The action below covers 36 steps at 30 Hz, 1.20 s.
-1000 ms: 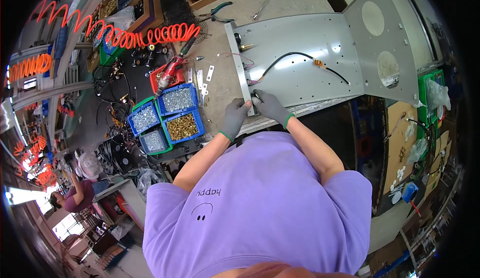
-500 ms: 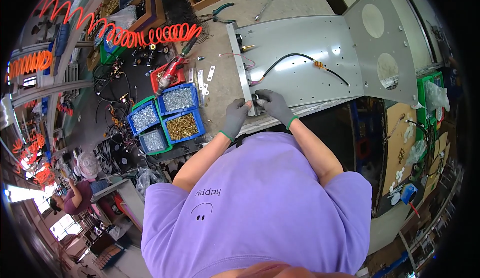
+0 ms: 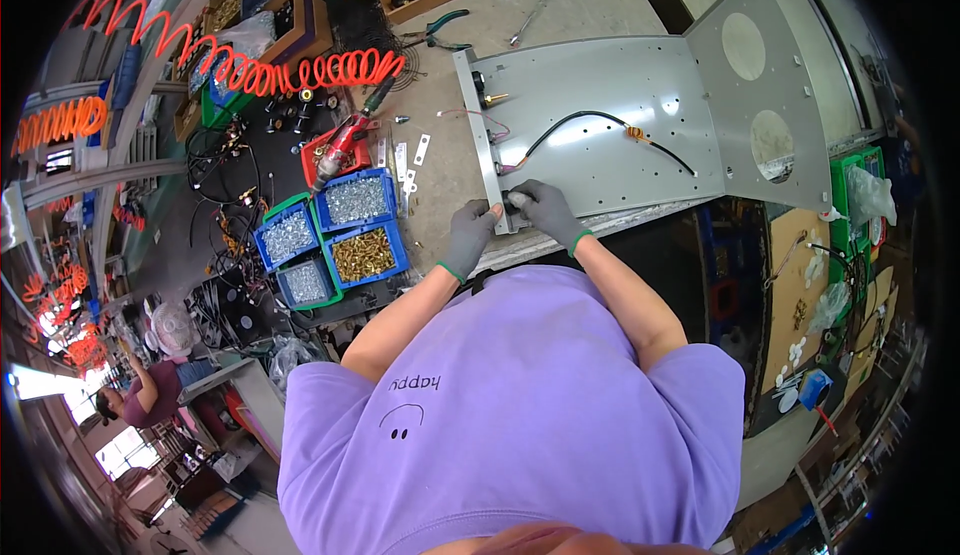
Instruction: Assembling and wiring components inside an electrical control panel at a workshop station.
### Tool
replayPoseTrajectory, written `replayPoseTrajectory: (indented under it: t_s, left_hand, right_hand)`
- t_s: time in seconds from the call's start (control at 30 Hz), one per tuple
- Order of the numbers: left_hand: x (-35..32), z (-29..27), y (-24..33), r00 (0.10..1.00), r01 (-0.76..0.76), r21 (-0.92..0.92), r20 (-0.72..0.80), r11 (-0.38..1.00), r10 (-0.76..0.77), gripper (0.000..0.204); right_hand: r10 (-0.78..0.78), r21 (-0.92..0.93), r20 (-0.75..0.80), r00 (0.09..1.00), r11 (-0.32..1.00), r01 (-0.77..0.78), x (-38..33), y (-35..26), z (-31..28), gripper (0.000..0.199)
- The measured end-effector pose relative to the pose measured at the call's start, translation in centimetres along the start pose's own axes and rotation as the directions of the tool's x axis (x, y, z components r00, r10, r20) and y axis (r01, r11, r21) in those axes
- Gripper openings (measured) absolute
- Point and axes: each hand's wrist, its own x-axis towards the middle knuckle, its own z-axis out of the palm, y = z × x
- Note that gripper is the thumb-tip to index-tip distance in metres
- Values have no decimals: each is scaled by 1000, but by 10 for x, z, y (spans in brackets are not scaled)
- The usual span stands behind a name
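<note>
A grey sheet-metal panel (image 3: 610, 85) with a raised front strip (image 3: 485, 130) lies on the bench before me. Both my hands wear grey gloves and meet at the near end of that strip. On its outer side is my left hand (image 3: 470, 237), closed, its bare thumb tip against the metal; what its fingers hold is hidden. My right hand (image 3: 548, 215) is on the inner side, fingers pinched on a small dark fitting (image 3: 509, 198), mostly covered. A brass-tipped fitting (image 3: 495, 100) and a black cable (image 3: 570, 115) with an orange tie sit farther along the panel.
Left of the panel stand blue bins of silver screws (image 3: 355, 198) and brass fittings (image 3: 362, 255), beside a red power screwdriver (image 3: 345, 145). Flat metal strips (image 3: 421, 149), pliers (image 3: 437, 30) and a socket wrench (image 3: 537, 7) lie on the bench. Orange coiled hoses (image 3: 290, 70) hang over it.
My right fingers have shifted slightly on the dark fitting. The left hand stays at the strip's near end, and the panel remains in nearly the same place.
</note>
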Motion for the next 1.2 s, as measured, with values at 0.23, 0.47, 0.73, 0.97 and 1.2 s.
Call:
replayPoseTrajectory:
  t_s: [0.23,0.47,0.73,0.97,1.2]
  left_hand:
    - [2,-1,-3,1000,-21,35,4,999,21,33]
    - [3,-1,-5,999,-35,4,-29,999,35,33]
    - [4,0,-8,999,-44,-29,-20,999,44,32]
    - [3,-1,-5,1000,-18,-52,-13,998,17,32]
    - [2,-1,-1,1000,-26,-48,-19,998,25,32]
  right_hand:
    - [-83,-289,-164,983,957,33,10,-1,11,34]
    - [-213,-267,-130,968,948,172,1,0,10,28]
    - [-146,-90,-119,982,987,136,-3,2,6,27]
    - [-56,15,80,995,998,55,1,3,-7,30]
    - [-44,-106,28,999,993,47,0,5,-1,25]
